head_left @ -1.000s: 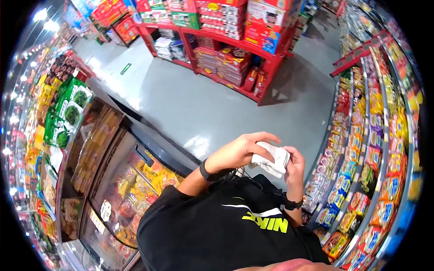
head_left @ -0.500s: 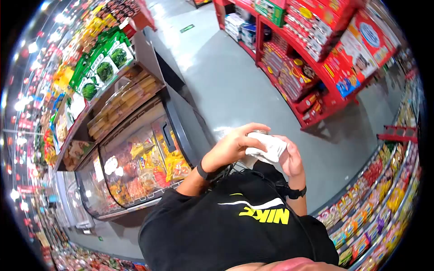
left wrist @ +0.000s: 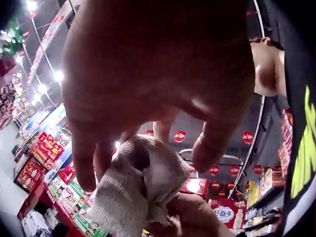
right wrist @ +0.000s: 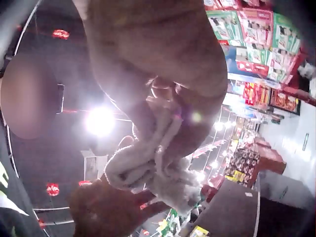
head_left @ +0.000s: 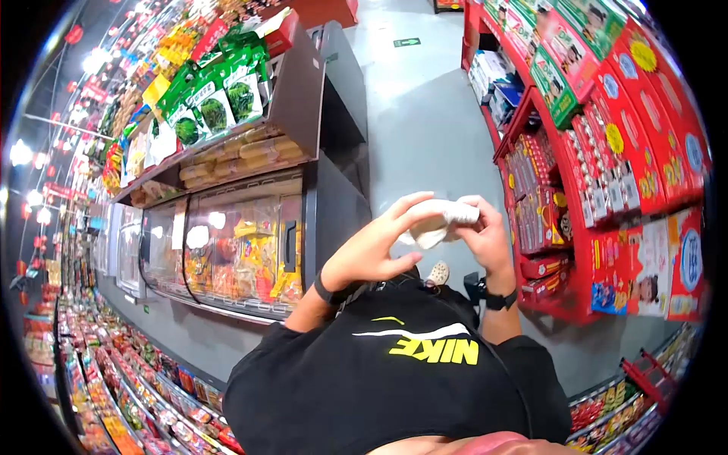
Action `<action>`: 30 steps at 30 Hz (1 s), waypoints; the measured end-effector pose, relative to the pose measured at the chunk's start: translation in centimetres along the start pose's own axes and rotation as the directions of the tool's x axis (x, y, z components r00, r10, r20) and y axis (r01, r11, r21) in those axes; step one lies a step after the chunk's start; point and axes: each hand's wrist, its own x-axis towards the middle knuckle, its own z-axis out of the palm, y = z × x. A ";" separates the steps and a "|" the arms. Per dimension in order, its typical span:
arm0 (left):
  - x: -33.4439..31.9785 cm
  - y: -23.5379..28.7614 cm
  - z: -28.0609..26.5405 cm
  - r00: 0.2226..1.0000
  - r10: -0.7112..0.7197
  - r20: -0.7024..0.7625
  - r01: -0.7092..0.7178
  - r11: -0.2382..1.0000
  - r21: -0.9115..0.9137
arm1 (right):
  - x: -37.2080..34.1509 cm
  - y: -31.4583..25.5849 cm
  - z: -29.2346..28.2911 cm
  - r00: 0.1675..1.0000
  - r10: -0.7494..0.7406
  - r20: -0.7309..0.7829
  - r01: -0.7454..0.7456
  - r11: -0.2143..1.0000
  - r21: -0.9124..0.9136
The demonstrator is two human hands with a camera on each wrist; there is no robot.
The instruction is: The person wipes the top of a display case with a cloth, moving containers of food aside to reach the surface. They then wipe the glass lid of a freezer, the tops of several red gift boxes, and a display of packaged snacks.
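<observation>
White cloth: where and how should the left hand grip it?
I'd pinch the white cloth by its bunched left end, thumb against fingers, coming from the person's left: the right hand pinches the opposite end, and loose folds face the left hand.

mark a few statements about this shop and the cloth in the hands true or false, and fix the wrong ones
1. The right hand holds a white knit cloth. True.
2. The person wears a red shirt. False: it is a black T-shirt with NIKE lettering.
3. A glass-topped display chest stands to the person's left. True.
4. The shelving at the person's right is blue. False: it is red shelving.
5. Each wrist wears a dark band. True.
6. The left thumb is pressed against the cloth. False: the thumb of the left hand stands apart from it.
</observation>
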 end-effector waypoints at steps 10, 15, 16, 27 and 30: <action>11.2 -9.7 -1.5 0.994 -0.106 0.022 0.105 0.994 0.028 | 8.6 3.0 -5.4 0.987 -0.098 -0.128 0.078 0.985 -0.152; 19.2 -14.3 -3.7 0.997 -0.009 0.072 0.003 0.996 0.087 | 15.4 3.4 -9.5 0.984 -0.017 -0.176 -0.042 0.944 -0.326; 20.7 -15.3 -4.4 0.997 0.009 0.079 -0.016 0.997 0.076 | 17.1 3.5 -10.1 0.984 0.002 -0.179 -0.062 0.943 -0.327; 34.7 -26.2 -14.9 0.945 0.066 -0.319 -0.065 0.998 0.014 | 36.8 1.5 -11.3 0.954 -0.034 -0.297 -0.065 0.946 -0.319; 36.5 -28.3 -16.5 0.888 0.044 -0.458 0.013 0.992 0.122 | 41.1 2.4 -12.1 0.963 -0.047 -0.266 -0.011 0.977 -0.213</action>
